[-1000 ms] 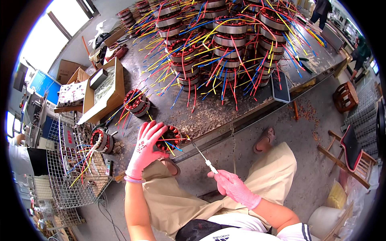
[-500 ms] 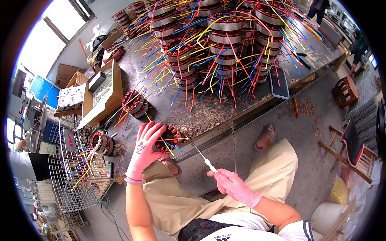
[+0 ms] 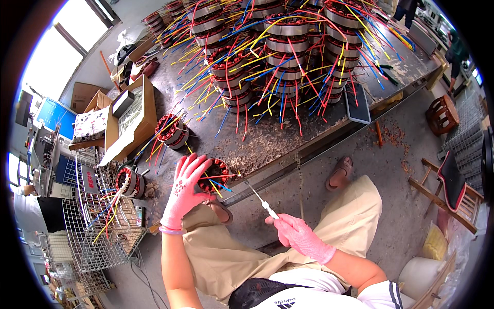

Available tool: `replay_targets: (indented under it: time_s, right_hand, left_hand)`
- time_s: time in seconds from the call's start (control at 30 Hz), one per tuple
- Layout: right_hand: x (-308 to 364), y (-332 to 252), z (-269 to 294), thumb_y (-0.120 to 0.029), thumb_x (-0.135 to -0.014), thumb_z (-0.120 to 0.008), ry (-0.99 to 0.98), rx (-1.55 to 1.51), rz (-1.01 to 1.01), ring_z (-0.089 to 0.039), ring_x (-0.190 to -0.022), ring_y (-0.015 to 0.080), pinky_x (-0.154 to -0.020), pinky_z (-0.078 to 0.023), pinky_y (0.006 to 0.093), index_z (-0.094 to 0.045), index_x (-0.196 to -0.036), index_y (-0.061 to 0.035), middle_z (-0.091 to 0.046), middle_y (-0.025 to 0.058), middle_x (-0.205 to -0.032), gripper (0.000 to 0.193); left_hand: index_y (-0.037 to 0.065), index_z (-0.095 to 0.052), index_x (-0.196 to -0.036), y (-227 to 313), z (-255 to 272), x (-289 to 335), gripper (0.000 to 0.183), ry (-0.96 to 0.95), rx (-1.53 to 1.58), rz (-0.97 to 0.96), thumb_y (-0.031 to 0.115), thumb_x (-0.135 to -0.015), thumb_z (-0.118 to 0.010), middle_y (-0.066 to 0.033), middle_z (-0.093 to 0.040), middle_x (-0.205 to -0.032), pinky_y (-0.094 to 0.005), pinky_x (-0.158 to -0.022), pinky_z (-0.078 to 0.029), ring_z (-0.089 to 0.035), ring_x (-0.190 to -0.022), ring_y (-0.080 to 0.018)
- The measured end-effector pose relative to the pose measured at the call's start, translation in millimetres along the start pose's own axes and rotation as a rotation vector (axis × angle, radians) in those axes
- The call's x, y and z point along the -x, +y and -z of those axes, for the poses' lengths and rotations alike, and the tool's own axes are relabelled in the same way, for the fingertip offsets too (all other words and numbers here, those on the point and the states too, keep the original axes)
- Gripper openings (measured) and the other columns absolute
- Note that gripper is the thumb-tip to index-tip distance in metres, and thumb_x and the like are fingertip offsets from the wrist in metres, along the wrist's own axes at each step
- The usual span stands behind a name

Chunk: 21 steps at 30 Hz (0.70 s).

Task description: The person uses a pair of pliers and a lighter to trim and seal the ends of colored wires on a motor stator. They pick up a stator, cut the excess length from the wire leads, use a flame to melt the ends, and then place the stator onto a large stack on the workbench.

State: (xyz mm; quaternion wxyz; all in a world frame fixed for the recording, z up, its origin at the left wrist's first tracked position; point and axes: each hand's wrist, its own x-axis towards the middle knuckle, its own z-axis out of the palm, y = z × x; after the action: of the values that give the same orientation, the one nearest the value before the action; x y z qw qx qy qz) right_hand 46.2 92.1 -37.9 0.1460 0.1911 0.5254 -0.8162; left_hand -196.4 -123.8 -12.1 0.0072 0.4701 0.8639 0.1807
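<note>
Both my hands wear pink gloves. At the bench's near edge my left hand (image 3: 186, 191) grips a motor stator (image 3: 222, 168), fingers along its left side and thumb below. The stator has a red winding ring, with blue, red and yellow wires crossing its opening. My right hand (image 3: 303, 238) is closed round the white handle of a thin metal-shafted tool (image 3: 256, 193). The tool points up and left, its tip close to the wire ends at the stator's right side. Whether the tip touches a wire is too small to tell.
Tall stacks of wired stators (image 3: 286, 46) stand on the worn workbench (image 3: 265, 147). Single stators sit left of my left hand, near a cardboard box (image 3: 146, 110). A phone (image 3: 357, 104) lies at the bench edge. Wire racks (image 3: 77, 216) stand left; a wooden chair (image 3: 453, 193) is right.
</note>
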Motion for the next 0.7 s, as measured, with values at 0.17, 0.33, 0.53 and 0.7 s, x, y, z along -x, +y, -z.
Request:
replay_targets:
  time_s: [0.17,0.33,0.53,0.7]
  right_hand:
    - [0.4,-1.2,-1.1,-0.019,-0.104,-0.043,0.002,-0.012,-0.007,-0.039,-0.056,0.0041,-0.05,-0.031,0.0207,-0.059,-0.121,-0.0003,-0.041,-0.0057,-0.071,0.03]
    - [-1.4,4.7,0.4,-0.019,-0.104,-0.043,-0.005,-0.054,0.007,-0.039,-0.056,0.0044,-0.05,-0.031,0.0207,-0.059,-0.122,-0.0003,-0.042,-0.0053,-0.072,0.03]
    - [-1.1,2.6,-1.1,-0.019,-0.104,-0.043,0.004,-0.055,0.002,-0.039,-0.056,0.0046,-0.05,-0.032,0.0209,-0.059,-0.122,0.0003,-0.041,-0.0049,-0.07,0.031]
    - [-1.0,3.1,-0.3,-0.02,-0.104,-0.043,0.007,-0.037,-0.004,-0.039,-0.055,0.0047,-0.05,-0.032,0.0217,-0.059,-0.122,0.0001,-0.042,-0.0047,-0.067,0.031]
  left_hand:
    - [0.01,-0.052,-0.138,1.6,1.3,0.1,0.093,0.0,0.0,-0.002,0.02,-0.052,-0.085,-0.0106,-0.047,-0.145,-0.049,-0.119,-0.022,-0.034,-0.14,-0.0345]
    - [0.009,-0.052,-0.138,0.7,0.3,0.0,0.091,-0.002,-0.007,0.0,0.019,-0.053,-0.084,-0.0107,-0.047,-0.145,-0.0489,-0.119,-0.022,-0.034,-0.141,-0.0347]
    - [0.009,-0.051,-0.138,0.2,-0.1,-0.1,0.093,-0.004,-0.004,-0.003,0.021,-0.053,-0.085,-0.0108,-0.047,-0.145,-0.0494,-0.119,-0.022,-0.034,-0.141,-0.0345]
    - [0.01,-0.051,-0.139,-0.2,-0.3,-0.1,0.094,-0.011,-0.009,0.003,0.023,-0.053,-0.085,-0.0107,-0.046,-0.146,-0.05,-0.119,-0.021,-0.034,-0.14,-0.0346]
